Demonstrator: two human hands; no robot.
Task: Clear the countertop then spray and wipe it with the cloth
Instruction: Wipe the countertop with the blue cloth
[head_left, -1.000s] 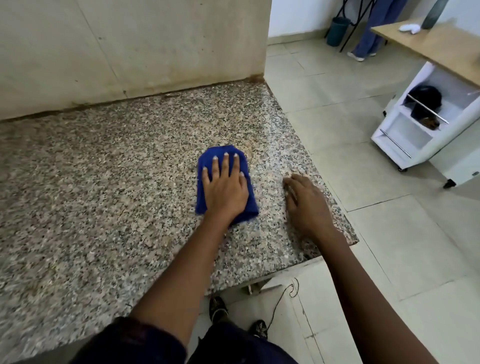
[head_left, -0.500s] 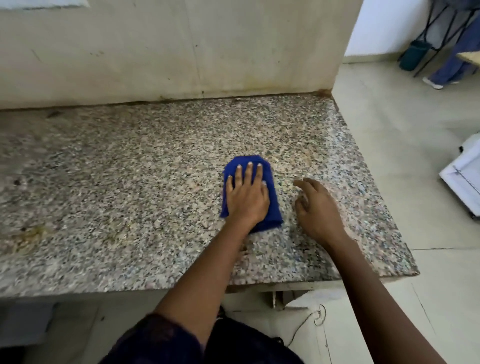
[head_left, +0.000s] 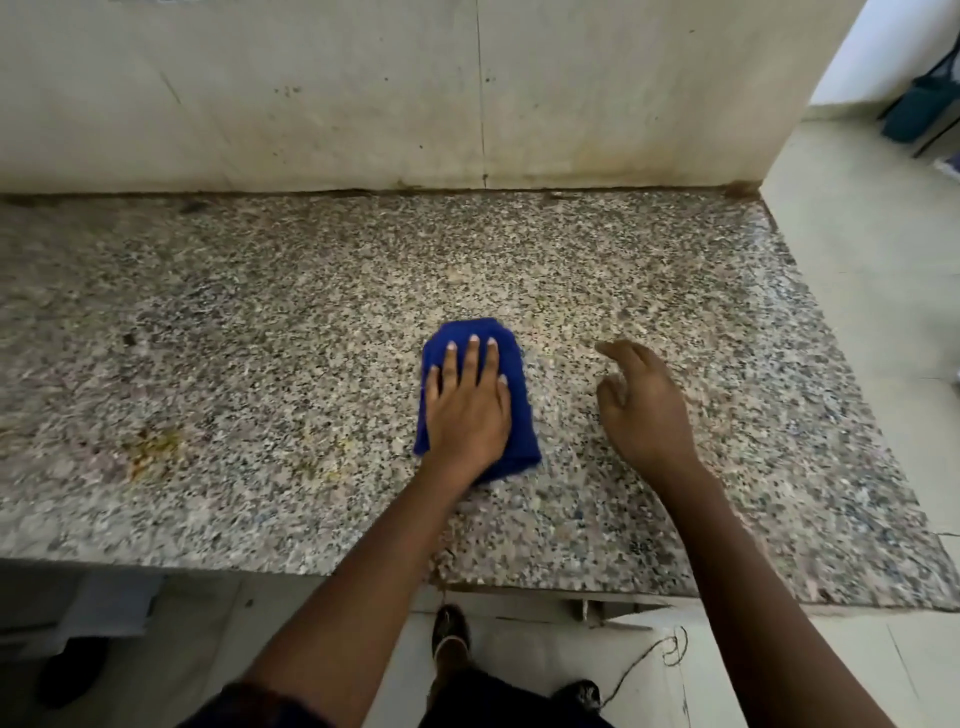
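Note:
A folded blue cloth (head_left: 511, 364) lies on the speckled granite countertop (head_left: 260, 322), a little right of its middle. My left hand (head_left: 467, 405) presses flat on the cloth, fingers spread and pointing toward the wall. My right hand (head_left: 641, 402) hovers just right of the cloth with fingers loosely curled, holding nothing. A yellowish stain (head_left: 153, 452) marks the stone to the left of the cloth. No spray bottle is in view.
A stained beige wall (head_left: 363, 93) runs along the back of the counter. The counter ends at the right, where tiled floor (head_left: 857, 249) begins. A teal bin (head_left: 914, 111) stands far right. My feet and a loose cord (head_left: 660, 654) are below the front edge.
The view has swung left, showing more of the counter's left part. My left hand and the cloth have slid leftward over the stone. My right hand has lifted slightly off the surface.

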